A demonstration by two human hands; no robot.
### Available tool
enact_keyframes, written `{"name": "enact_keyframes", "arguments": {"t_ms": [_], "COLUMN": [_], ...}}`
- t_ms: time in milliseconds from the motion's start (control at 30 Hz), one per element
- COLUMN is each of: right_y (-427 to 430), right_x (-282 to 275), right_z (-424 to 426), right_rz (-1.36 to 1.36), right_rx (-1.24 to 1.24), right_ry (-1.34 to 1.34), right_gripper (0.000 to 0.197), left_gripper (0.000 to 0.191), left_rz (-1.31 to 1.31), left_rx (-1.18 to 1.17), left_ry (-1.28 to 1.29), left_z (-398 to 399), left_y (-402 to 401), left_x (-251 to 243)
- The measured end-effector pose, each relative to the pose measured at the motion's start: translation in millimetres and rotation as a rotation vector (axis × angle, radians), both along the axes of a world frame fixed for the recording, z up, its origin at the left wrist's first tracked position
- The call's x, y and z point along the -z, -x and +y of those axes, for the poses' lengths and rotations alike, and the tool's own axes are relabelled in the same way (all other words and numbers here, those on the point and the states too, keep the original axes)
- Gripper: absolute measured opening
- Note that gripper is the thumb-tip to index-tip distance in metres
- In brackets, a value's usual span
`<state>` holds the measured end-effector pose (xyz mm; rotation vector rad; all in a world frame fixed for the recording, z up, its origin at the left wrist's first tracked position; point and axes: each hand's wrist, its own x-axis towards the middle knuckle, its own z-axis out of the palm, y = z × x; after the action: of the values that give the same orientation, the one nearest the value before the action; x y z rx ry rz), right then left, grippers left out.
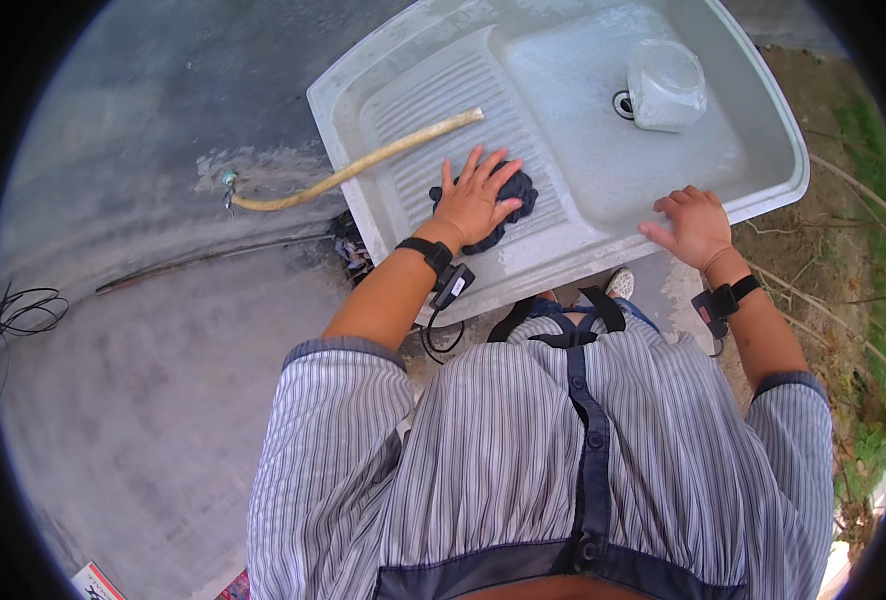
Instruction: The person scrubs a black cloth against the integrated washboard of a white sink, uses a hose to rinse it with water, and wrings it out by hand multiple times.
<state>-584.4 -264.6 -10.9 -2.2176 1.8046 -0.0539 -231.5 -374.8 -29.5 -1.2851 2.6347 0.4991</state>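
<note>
My left hand [477, 191] lies spread, palm down, on a bunched dark cloth [518, 196] and presses it against the ribbed washboard part [443, 90] of a pale laundry sink [585, 255]. The fingers are apart and do not wrap around the cloth. At the sink's near rim on the right, my right hand [690, 225] rests with bent fingers just inside the edge, holding nothing that I can see. A clear plastic container [666, 86] stands in the basin, beside the drain [623, 105] and partly over it.
A yellowish hose [383, 154] runs from a wall tap [229, 180] over the sink's left rim, its end above the washboard. Black cable [34, 315] lies coiled at far left. Bare twigs [818, 292] and plants [878, 442] border the right side. Each wrist wears a strapped device.
</note>
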Motion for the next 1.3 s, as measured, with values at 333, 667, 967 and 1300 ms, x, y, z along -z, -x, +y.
{"name": "enact_keyframes", "arguments": {"t_ms": [333, 667, 967, 1300], "right_y": [1.5, -2.9, -0.5, 1.1], "right_x": [5.4, -0.6, -1.8, 5.4], "right_z": [-0.5, -2.4, 1.3, -0.6], "right_rz": [0.008, 0.017, 0.029, 0.033], "right_rx": [0.013, -0.006, 0.015, 0.010], "right_ry": [-0.031, -0.032, -0.046, -0.032], "right_gripper": [0.053, 0.055, 0.055, 0.055], "left_gripper": [0.058, 0.054, 0.053, 0.059], "left_rz": [0.064, -0.010, 0.071, 0.162], "left_rx": [0.134, 0.097, 0.229, 0.196], "left_ry": [-0.044, 0.203, 0.067, 0.144], "left_z": [19.9, -32.5, 21.0, 20.1], "left_y": [5.3, 26.3, 14.1, 19.0], "left_x": [-20.3, 11.6, -8.6, -6.0]}}
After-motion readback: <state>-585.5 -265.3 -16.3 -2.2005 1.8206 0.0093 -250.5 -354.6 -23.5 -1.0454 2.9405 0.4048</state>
